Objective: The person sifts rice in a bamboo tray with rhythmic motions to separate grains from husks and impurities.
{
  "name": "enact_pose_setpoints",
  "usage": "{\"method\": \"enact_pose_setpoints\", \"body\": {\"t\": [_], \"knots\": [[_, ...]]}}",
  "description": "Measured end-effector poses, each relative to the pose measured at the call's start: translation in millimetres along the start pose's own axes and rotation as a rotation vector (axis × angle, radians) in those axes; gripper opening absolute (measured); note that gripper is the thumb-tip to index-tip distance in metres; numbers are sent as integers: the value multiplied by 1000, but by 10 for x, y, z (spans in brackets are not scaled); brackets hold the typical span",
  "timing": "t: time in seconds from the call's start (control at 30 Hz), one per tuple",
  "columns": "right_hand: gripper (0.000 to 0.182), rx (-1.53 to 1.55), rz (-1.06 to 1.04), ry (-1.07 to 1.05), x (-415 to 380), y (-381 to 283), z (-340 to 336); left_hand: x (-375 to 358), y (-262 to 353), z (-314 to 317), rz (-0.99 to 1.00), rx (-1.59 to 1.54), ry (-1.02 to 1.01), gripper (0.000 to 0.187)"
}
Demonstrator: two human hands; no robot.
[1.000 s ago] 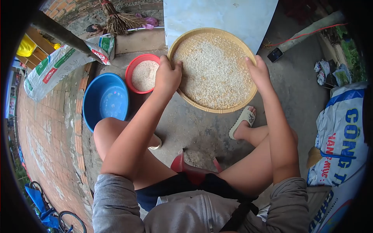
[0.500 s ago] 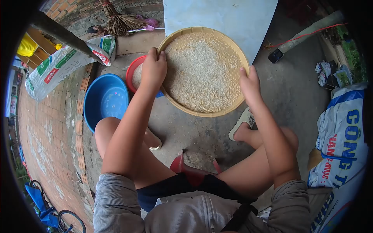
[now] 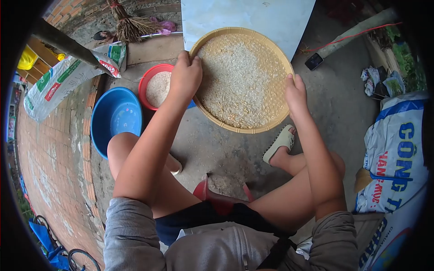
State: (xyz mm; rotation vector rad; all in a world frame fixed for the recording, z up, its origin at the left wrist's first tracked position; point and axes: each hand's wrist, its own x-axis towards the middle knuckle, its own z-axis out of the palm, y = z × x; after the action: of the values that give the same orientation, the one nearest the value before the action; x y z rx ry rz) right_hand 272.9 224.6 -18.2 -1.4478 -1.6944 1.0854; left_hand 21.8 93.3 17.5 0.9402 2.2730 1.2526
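Observation:
A round woven tray (image 3: pixel 212 118) is held out in front of me above the floor. Pale grains (image 3: pixel 239 79) are spread over it, thickest in the middle, with yellower ones towards the edges. My left hand (image 3: pixel 186 77) is closed on the tray's left rim, thumb on top. On the right rim, my right hand (image 3: pixel 296 92) grips with the thumb above and the other fingers mostly hidden. Near my left hand, a red bowl (image 3: pixel 142 90) with pale grains in it stands on the floor.
A blue basin (image 3: pixel 96 113) stands left of the red bowl. Behind the tray lies a pale board (image 3: pixel 248 13). Printed sacks (image 3: pixel 393 153) are at the right, a straw broom (image 3: pixel 131 27) at the back left. A red object (image 3: pixel 221 203) lies between my legs.
The tray has shifted slightly right relative to the red bowl, with both hands still on its rim. More of the red bowl shows. Grains on the tray have spread a little differently.

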Motion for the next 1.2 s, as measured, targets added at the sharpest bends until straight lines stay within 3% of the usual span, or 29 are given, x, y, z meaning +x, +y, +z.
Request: {"method": "enact_pose_setpoints", "body": {"t": [0.27,0.37,0.43,0.47,0.53,0.7,0.87,1.0,1.07,1.2], "knots": [[26,299,88,-5,-164,14,167,136,70,-114,38,191,-75,38],[25,257,32,44,-112,44,83,117,-51,96,161,250,-36,45],[24,227,0,66,-106,35,76,81,-51,208,408,410,159,56],[24,236,7,75,-110,22,85,69,-51,248,408,413,159,56],[23,247,14,86,-123,13,116,-28,85,312,509,567,143,65],[23,218,-38,131,-211,-87,203,-214,197,505,559,508,-60,74],[24,236,-33,136,-229,-103,279,-319,188,659,635,610,-70,75],[23,237,-20,119,-234,-141,358,-478,230,747,767,567,-164,70],[23,281,5,110,-239,-111,423,-540,223,792,869,373,-307,65],[23,344,53,95,-281,-187,464,-558,173,856,880,389,-301,59]]}}
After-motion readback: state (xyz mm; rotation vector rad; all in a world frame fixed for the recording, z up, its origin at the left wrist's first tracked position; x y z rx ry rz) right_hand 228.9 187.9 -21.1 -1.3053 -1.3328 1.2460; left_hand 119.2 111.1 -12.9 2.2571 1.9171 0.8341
